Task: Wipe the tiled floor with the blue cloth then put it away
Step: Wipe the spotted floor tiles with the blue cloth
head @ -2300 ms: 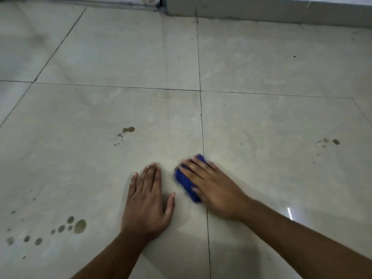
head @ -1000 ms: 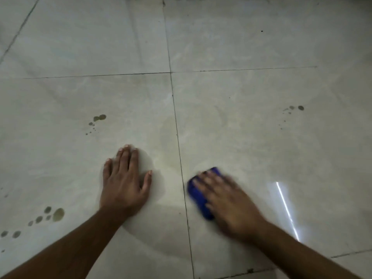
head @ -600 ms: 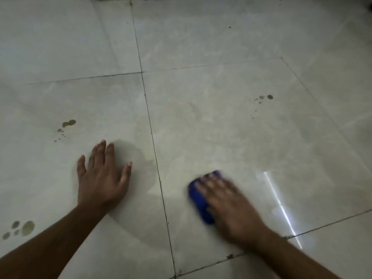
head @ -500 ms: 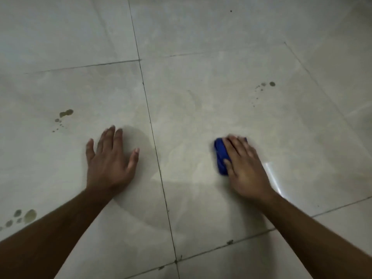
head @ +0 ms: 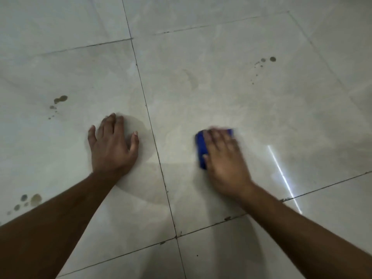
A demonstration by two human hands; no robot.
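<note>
My right hand presses flat on the folded blue cloth, which lies on a pale glossy tile right of the middle grout line. Only the cloth's left edge and a far corner show beyond my fingers; the hand is blurred from motion. My left hand rests palm down with spread fingers on the neighbouring tile, left of the grout line, holding nothing.
Brown droplet stains sit at the upper right, at the left and at the lower left. A damp wiped patch spreads between my hands. A bright light streak reflects on the right.
My right hand has slid the cloth back and forth across the right tile, toward me then away, and is still moving. The view has shifted right and down; my left hand stays planted.
</note>
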